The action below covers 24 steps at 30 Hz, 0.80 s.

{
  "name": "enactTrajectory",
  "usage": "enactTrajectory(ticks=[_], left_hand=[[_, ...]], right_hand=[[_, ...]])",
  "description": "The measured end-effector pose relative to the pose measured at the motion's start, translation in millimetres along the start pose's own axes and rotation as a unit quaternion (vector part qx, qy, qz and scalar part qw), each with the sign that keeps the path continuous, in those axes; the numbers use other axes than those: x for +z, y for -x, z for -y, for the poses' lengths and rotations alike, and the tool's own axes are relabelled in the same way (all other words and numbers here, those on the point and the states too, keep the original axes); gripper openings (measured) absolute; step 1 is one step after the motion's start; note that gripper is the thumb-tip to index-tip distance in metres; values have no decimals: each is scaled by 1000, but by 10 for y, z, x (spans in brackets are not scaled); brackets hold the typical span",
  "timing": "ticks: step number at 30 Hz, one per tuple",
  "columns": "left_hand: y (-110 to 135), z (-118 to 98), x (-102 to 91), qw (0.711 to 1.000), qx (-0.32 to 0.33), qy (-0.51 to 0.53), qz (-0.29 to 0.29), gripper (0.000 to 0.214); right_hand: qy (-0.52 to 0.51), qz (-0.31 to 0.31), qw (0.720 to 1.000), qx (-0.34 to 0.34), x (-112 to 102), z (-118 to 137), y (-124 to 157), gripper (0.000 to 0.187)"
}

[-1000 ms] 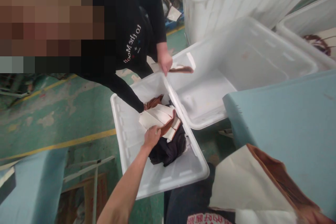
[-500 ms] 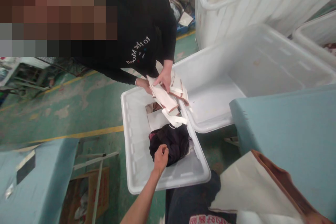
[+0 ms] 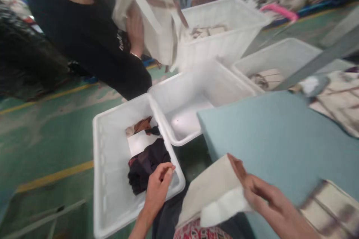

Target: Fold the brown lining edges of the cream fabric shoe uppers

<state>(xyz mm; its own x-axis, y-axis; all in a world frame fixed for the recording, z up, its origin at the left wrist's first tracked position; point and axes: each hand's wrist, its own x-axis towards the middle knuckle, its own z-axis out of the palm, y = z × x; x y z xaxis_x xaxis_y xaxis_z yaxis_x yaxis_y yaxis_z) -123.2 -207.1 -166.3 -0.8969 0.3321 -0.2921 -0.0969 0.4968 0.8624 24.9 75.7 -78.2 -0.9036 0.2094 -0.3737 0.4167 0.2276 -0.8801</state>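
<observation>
Your left hand [image 3: 157, 190] has drawn back from the dark cloth [image 3: 146, 164] to the tub [image 3: 112, 194] rim | fingers loosely curled, empty; cloth just ahead | right hand [image 3: 260, 194] pinches cream sheet [image 3: 213, 190] on your lap.

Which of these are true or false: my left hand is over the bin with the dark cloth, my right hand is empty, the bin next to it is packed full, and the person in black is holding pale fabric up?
1. The left hand is over the white bin that holds the dark cloth. True.
2. The right hand is empty. False: it is on a cream fabric piece at the edge of the blue table.
3. The neighbouring bin is packed full. False: its floor shows bare.
4. The co-worker's hand holds pale fabric up. True.
</observation>
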Motion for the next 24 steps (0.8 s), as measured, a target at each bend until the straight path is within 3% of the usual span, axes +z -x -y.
enactTrajectory(ticks=[4, 6, 11, 14, 17, 21, 24], left_hand=[[-71, -852, 126, 993, 89, 5, 83, 33], [-62, -1306, 241, 977, 171, -3, 128, 35], [-40, -2190, 702, 893, 369, 37, 256, 45], [-68, -2489, 976, 840, 422, 24, 341, 51], [-118, -2681, 1151, 804, 454, 4, 384, 56], [-154, -2847, 1193, 791, 438, -25, 426, 60], [-143, -2874, 1112, 757, 447, -43, 475, 60]], right_hand=[[-49, 17, 996, -77, -301, 339, -16, 52], [-25, 31, 992, -123, -465, 498, 34, 43], [88, 19, 977, -191, -859, 685, 326, 24], [122, 2, 971, -208, -1040, 715, 507, 23], [142, -23, 968, -204, -1136, 755, 642, 25], [146, -63, 970, -183, -1066, 795, 759, 25], [119, -144, 969, -160, -902, 697, 791, 21]])
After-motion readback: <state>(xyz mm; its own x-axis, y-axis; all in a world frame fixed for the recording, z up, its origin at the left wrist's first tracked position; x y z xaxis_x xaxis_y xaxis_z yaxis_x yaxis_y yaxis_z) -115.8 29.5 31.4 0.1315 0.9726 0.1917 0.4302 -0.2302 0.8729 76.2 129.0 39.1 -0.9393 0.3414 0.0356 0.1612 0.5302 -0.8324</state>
